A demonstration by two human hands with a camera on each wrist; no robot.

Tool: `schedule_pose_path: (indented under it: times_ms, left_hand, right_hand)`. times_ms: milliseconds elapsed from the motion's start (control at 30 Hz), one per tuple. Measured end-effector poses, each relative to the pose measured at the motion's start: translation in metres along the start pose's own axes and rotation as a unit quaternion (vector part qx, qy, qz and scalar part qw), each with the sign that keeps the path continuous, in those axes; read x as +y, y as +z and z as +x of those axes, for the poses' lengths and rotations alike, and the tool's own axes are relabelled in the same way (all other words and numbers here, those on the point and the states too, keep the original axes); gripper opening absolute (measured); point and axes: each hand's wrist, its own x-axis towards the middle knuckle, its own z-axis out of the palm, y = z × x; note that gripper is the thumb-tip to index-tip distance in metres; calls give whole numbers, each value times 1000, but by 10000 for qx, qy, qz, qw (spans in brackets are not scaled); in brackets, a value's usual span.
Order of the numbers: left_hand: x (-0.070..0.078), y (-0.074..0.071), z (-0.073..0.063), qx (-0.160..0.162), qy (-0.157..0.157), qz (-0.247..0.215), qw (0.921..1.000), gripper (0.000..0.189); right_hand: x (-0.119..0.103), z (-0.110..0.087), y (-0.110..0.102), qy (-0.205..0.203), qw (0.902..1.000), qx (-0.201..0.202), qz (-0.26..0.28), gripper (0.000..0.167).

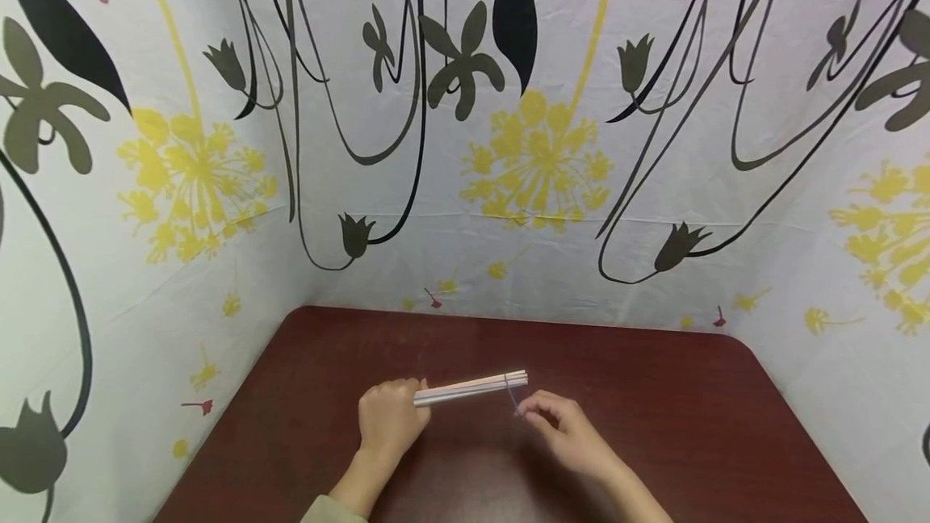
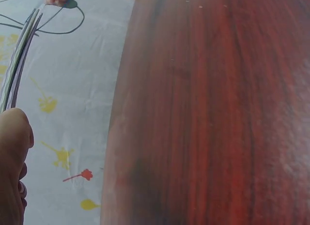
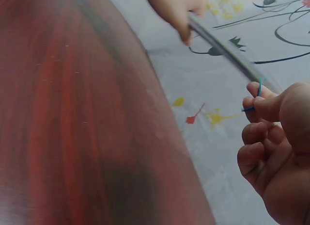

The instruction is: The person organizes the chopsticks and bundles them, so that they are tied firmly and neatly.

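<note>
A bundle of long, thin, pale sticks (image 1: 472,387) is held above the table, sloping slightly up to the right; whether they are straws or rods I cannot tell. My left hand (image 1: 392,418) grips its left end. Near the other end a thin blue tie (image 1: 512,395) goes about the bundle and hangs down from it. Thumb and forefinger of my right hand (image 1: 570,430) pinch that tie just below the sticks. The right wrist view shows the blue tie (image 3: 259,90) between those fingertips. In the left wrist view the sticks (image 2: 22,60) look white, greenish and purple.
A dark red-brown wooden table (image 1: 654,394) with rounded far corners lies beneath both hands. White cloth (image 1: 407,192) printed with yellow, red and grey-green flowers hangs behind it and along both sides.
</note>
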Motion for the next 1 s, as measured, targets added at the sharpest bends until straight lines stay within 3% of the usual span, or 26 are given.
schedule_pose_path:
  times_ms: [167,333,400,467,533,600,700,733,800,833,900,1000]
  left_hand:
    - [3,-2,4,32,31,-40,10000,38]
    - [6,-2,5,151,131,-139,9997,36]
    - [7,-3,5,197,176,-169,9995,34]
    - [8,-3,6,222,182,-165,9995,32]
    - [8,-4,7,236,136,-151,9995,33]
    - [8,-4,9,194,49,-117,9997,36]
    - [8,-6,11,21,-179,-130,9998,43]
    - [7,-6,11,-54,-255,-152,9995,45]
    - [8,-7,12,-199,-401,-239,9987,46]
    - [8,-8,12,-250,-462,-278,9982,47]
    - [8,-8,12,-339,-572,-345,9972,47]
    - [9,-9,11,-383,-669,-396,9962,48]
  right_hand:
    - [6,-6,11,-6,9999,-107,131,16]
    - [7,-7,22,730,9970,171,199,25]
    - [7,-7,27,881,9953,370,-174,23]
    - [5,-7,34,663,9926,609,-815,13]
    - [3,-6,40,-185,9850,812,-1511,3]
    - [0,-5,45,-1350,9620,1067,-2121,12]
    - [-6,-1,53,-3030,9023,1407,-2724,20]
    - [-8,0,55,-3395,8861,1482,-2786,23]
    - [-10,1,60,-3770,8680,1610,-2802,35]
    - [-11,0,62,-3814,8666,1634,-2773,43]
    - [-11,-3,66,-3639,8800,1621,-2586,61]
    - [-12,-11,73,-2943,9229,1518,-1964,83]
